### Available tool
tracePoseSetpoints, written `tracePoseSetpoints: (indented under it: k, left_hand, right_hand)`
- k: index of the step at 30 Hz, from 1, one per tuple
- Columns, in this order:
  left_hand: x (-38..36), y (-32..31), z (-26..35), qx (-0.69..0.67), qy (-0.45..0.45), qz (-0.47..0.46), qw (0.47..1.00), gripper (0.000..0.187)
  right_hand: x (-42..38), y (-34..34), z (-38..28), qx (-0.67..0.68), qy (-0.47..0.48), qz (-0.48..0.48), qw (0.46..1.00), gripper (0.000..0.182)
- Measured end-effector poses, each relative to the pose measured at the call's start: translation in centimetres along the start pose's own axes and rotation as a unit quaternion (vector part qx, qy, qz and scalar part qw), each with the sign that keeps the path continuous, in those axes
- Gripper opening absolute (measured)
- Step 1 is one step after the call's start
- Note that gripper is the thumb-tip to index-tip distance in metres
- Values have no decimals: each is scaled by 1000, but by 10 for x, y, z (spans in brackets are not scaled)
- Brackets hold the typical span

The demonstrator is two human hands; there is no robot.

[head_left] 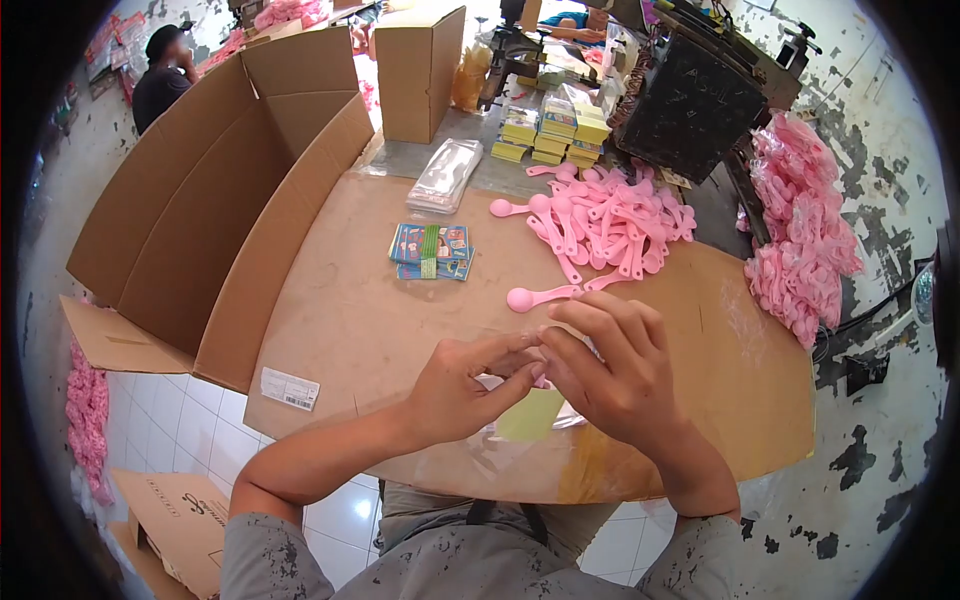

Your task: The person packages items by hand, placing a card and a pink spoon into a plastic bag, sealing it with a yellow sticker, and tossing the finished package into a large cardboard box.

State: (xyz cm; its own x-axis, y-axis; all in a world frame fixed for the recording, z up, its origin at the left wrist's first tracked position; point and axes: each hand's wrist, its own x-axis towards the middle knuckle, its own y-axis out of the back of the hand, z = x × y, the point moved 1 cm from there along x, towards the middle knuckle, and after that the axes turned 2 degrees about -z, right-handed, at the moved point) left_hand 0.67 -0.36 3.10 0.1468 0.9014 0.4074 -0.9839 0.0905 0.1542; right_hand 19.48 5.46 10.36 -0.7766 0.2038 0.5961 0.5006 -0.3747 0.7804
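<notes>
My left hand [475, 390] and my right hand [615, 370] meet over the near part of the cardboard-covered table. Thumbs and fingertips are pinched together at the upper part of a clear plastic bag [488, 432]. A pale yellow-green card [530, 416] shows in or under the plastic below my fingers. A bit of pink peeks out between the two hands, mostly hidden. Just beyond my right hand lies a single pink measuring spoon [540, 298], in front of a heap of pink spoons [610, 222].
Banded printed cards [430, 252] and a stack of clear bags [446, 176] lie left of the heap. Several card stacks [553, 128] stand behind. A large open carton [215, 190] flanks the table's left; bundled pink spoons [800, 225] hang right. A person [165, 80] is at far left.
</notes>
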Motion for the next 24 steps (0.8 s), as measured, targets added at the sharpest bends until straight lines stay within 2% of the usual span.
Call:
tracePoseSetpoints:
  k: [2,5,8,11,12,13,15,16,17,18,19,20,22,24]
  left_hand:
    - [-2,-2,-4,35,-17,12,999,34]
    - [-4,-2,-4,131,-31,-30,990,37]
    - [-1,-3,-2,99,-35,-35,994,41]
    - [2,3,2,10,46,-45,998,39]
    - [2,5,-1,-44,76,-30,996,39]
    - [2,5,-5,-99,107,-17,989,39]
    - [1,8,-8,-162,141,-7,977,39]
    - [1,11,-8,-172,143,-9,975,39]
    - [2,11,-7,-183,144,-10,973,38]
    - [3,11,-6,-177,145,-7,973,39]
    - [4,10,-4,-172,146,-5,974,39]
    - [4,9,-3,-166,147,-3,975,39]
    - [5,8,-3,-131,150,-4,980,39]
    - [6,9,-5,-119,144,-4,982,39]
  right_hand:
    - [-4,-6,0,-37,29,-9,999,26]
    - [-9,-16,2,-99,71,-18,992,29]
    - [-1,-8,10,-37,-57,-15,998,25]
    - [-9,9,47,97,-188,35,977,14]
    - [-22,14,57,265,-274,8,925,9]
    - [-42,22,66,421,-351,-21,836,5]
    - [-96,56,97,575,-427,-57,695,5]
    - [-124,65,118,629,-433,-18,645,8]
    - [-154,70,144,657,-427,73,617,12]
    - [-187,72,174,638,-432,172,614,15]
    - [-215,75,197,583,-450,232,635,18]
    - [-238,77,210,494,-482,240,683,22]
    - [-254,79,199,272,-520,150,796,28]
    - [-266,77,184,34,-522,48,851,34]
